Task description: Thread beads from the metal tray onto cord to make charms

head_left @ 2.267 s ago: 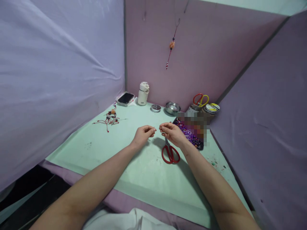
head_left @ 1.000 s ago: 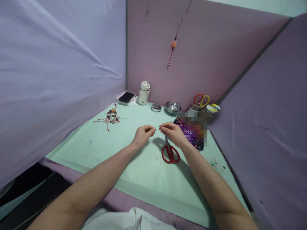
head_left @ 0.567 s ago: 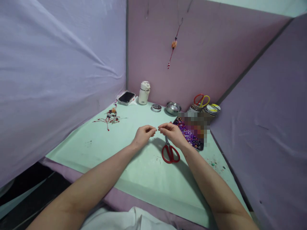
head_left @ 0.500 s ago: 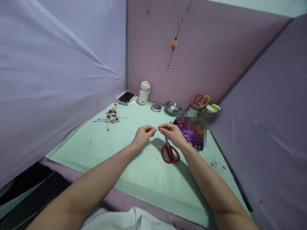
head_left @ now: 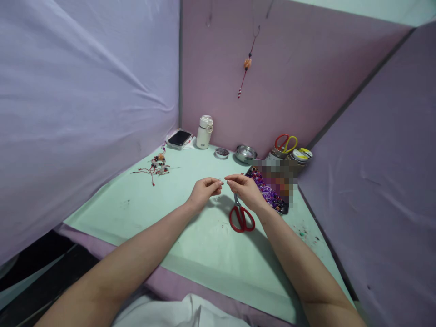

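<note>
Both bare hands meet near the middle of the pale green counter, fingertips close to each other but apart. On the left hand, thumb and forefinger are pinched together; on the right hand, thumb and forefinger nearly meet, the others curled behind. Whatever either set of fingers may be grasping is too small to make out, so I cannot tell. The red-handled scissors lie just below the right hand, loops toward the person, blades running up and partly hidden by it. Beyond the right wrist, a dark tray holds purple, red and dark beads, its far part covered by a pixelated patch. To the left, well apart from the left hand, lies a tangle of beaded red cords. Along the back stand a white bottle, a small round tin and a metal bowl; a beaded cord hangs above from a hook.
</note>
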A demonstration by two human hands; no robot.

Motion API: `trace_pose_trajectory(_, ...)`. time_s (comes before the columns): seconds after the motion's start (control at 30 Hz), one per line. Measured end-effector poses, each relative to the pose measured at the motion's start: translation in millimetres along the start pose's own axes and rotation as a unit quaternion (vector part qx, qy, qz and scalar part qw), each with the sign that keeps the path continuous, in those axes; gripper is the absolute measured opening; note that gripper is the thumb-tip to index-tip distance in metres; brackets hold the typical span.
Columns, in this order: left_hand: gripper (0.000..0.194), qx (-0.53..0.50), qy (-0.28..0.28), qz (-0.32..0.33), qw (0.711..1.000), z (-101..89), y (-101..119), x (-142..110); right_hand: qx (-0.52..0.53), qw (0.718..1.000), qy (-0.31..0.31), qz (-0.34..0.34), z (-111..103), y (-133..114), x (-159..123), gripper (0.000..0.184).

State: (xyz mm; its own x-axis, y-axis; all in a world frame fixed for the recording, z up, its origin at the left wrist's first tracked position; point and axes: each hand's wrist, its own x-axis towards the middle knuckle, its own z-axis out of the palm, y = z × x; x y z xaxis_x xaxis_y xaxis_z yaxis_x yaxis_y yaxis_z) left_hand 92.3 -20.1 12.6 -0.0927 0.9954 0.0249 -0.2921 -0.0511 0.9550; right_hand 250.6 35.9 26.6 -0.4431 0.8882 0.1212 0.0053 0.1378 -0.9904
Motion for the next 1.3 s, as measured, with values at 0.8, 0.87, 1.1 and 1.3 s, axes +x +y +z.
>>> trace_pose_trajectory(0.8,0.025,0.206,-0.025,0.083,0.975,-1.6,-3,-1,-0.121,0.99,0.048,-0.054,8,-11,-6,0.025)
trace_pose_trajectory(0.87,0.03,0.197,-0.023,0.098,0.975,-1.1,-2,-1,-0.144,0.985,0.053,-0.073,8,-16,-8,0.026)
trace_pose_trajectory(1.1,0.028,0.165,-0.034,0.093,0.981,1.7,5,-4,-0.157,0.982,0.051,-0.093,6,-27,-11,0.023)
trace_pose_trajectory(1.3,0.026,0.115,-0.063,0.056,0.99,1.6,5,-5,-0.116,0.989,0.058,-0.068,8,-25,-10,0.023)
